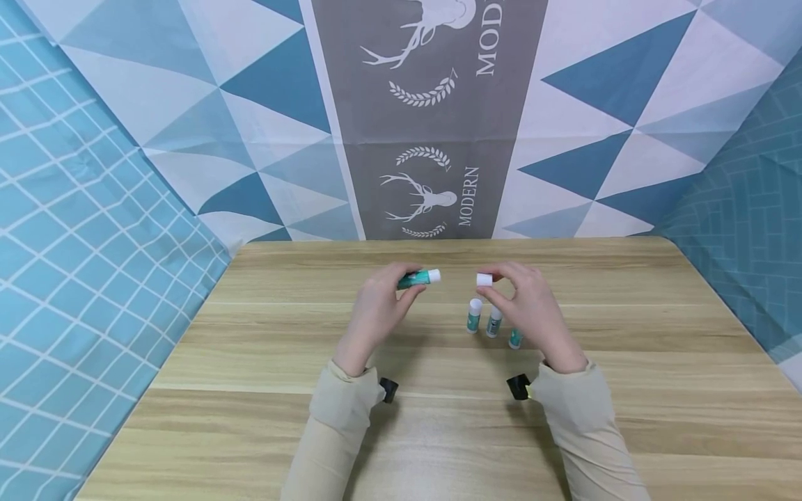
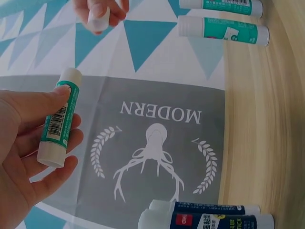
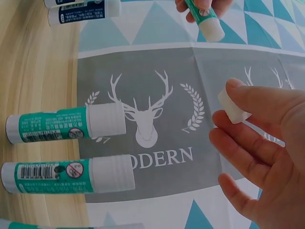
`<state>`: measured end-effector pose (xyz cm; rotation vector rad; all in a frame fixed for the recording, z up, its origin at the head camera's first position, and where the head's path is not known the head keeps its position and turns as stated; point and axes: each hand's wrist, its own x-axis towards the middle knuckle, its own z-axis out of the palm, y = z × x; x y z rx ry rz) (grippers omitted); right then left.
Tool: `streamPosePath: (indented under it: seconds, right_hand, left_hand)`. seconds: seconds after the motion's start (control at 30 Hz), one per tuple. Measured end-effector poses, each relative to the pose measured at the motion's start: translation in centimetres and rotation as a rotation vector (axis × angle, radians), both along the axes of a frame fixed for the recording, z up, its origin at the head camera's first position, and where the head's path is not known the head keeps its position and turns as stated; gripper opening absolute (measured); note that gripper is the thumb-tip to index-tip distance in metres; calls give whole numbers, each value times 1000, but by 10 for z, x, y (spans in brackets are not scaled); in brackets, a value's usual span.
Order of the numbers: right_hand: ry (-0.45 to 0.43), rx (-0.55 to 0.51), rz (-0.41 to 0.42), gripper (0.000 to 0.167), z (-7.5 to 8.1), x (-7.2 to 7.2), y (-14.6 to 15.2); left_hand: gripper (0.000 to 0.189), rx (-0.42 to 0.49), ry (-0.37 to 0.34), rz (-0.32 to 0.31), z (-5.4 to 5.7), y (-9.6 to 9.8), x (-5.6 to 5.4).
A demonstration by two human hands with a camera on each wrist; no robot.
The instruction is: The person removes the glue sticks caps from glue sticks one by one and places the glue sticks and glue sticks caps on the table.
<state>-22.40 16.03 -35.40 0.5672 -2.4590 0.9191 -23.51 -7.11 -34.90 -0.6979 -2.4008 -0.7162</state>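
Note:
My left hand (image 1: 379, 306) grips a green glue stick (image 1: 413, 280) between thumb and fingers, above the table. Its white end points toward my right hand (image 1: 529, 300). In the left wrist view a barcode shows on the green glue stick (image 2: 58, 118). My right hand pinches a small white cap (image 1: 484, 280) between thumb and fingertips, also seen as a white cap (image 3: 233, 109) in the right wrist view. A gap separates cap and stick. Below the right hand stand green glue sticks with white caps, one at the left (image 1: 474, 316), one in the middle (image 1: 494, 323) and one partly hidden (image 1: 515, 339).
Dark blue glue sticks (image 2: 217, 221) stand on the wooden table (image 1: 250, 348) near the left hand; the head view does not show them. Black wrist devices, left (image 1: 388, 390) and right (image 1: 519, 387), sit at the cuffs. Patterned cloth (image 1: 432, 125) hangs behind the table.

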Motion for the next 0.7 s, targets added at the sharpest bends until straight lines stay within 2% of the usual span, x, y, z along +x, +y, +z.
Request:
streamPosePath:
  seconds: [0.33,0.5,0.7]
  right_hand:
    - [-16,13,-28,30,1,-1,10]
    - [-1,13,-42,28,1,-2,16]
    - [-37,13,-79,30,2,-2,23]
  left_hand:
    - [24,43,-43,54,1,-12,-2]
    - [24,56,-42,72,2,-17,-3]
    - [23,72,-45,95,4,-22,-4]
